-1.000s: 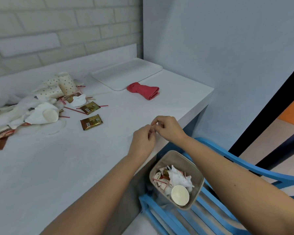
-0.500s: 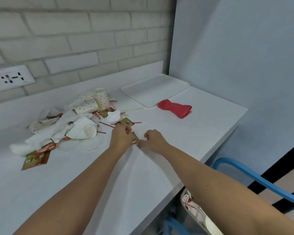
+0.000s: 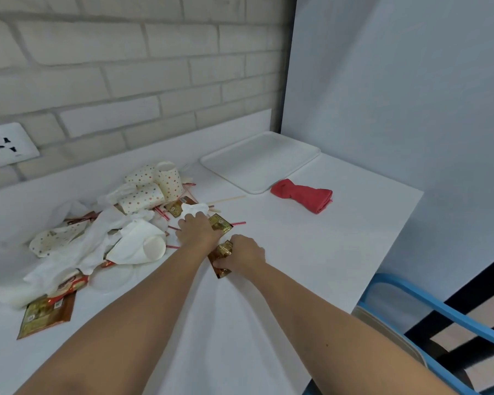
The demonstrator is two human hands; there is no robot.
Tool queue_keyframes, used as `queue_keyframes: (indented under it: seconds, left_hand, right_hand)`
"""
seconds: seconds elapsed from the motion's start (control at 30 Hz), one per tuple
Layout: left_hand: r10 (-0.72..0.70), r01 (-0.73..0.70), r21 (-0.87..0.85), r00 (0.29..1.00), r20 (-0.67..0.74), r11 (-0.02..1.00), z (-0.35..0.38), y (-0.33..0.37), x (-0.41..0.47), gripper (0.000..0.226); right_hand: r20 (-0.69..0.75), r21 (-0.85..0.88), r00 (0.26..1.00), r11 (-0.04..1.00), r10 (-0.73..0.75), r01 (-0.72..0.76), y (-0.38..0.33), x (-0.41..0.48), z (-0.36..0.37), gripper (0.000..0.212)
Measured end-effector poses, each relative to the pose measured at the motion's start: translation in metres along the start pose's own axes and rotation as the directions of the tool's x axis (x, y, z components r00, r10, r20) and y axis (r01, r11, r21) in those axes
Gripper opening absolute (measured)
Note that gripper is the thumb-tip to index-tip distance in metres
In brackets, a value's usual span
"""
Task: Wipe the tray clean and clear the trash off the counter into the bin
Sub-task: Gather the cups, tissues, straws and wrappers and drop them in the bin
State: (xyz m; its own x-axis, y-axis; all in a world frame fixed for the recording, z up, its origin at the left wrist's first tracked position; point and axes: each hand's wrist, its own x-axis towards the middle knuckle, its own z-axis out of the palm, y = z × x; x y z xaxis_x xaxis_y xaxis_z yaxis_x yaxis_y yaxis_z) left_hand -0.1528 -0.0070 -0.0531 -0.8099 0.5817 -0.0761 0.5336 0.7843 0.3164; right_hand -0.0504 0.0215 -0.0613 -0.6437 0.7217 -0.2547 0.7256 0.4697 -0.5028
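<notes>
Hands on two gold wrappers beside the trash pile.
Left hand curls its fingers over the far gold wrapper; right hand pinches the near gold wrapper. Dotted cups lie tipped on the counter. The white tray sits in the back corner, red cloth just beside it. The bin peeks out below the counter edge, its inside hidden.
</notes>
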Motion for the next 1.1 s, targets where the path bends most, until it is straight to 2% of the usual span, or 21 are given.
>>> queue_keyframes:
  seconds: [0.13,0.23,0.4,0.63,0.77,0.97,1.1]
  left_hand:
    - [-0.017,0.018,-0.058,1.000,0.024,0.998,0.002,0.003,0.006,0.049]
    - [0.043,-0.050,-0.157,0.998,-0.049,0.986,0.002,0.003,0.003,0.030]
    - [0.145,-0.218,-0.419,0.969,-0.198,0.881,-0.008,0.009,-0.021,0.022]
    - [0.267,-0.371,-0.499,0.925,-0.269,0.783,-0.007,0.059,-0.077,0.022]
    - [0.365,-0.442,-0.535,0.897,-0.250,0.720,0.007,0.102,-0.115,0.017]
    - [0.552,-0.516,-0.531,0.827,-0.106,0.672,0.051,0.159,-0.177,0.019]
    - [0.642,-0.552,-0.486,0.766,0.027,0.678,0.087,0.181,-0.215,0.020]
  right_hand:
    - [0.018,0.189,0.997,0.979,-0.080,0.075,0.012,-0.002,-0.008,0.028]
    - [0.066,0.397,0.988,0.912,-0.137,0.100,0.025,-0.005,-0.018,0.022]
    - [0.075,0.659,0.987,0.750,-0.145,0.060,0.049,-0.018,-0.040,0.015]
    - [-0.161,0.707,0.987,0.699,0.016,0.104,0.102,-0.051,-0.090,0.005]
    - [-0.277,0.624,0.957,0.773,0.084,0.112,0.140,-0.075,-0.122,0.011]
    - [-0.436,0.368,0.887,0.930,0.155,0.019,0.205,-0.114,-0.150,0.013]
    - [-0.392,0.298,0.892,0.949,0.223,-0.106,0.252,-0.131,-0.139,0.030]
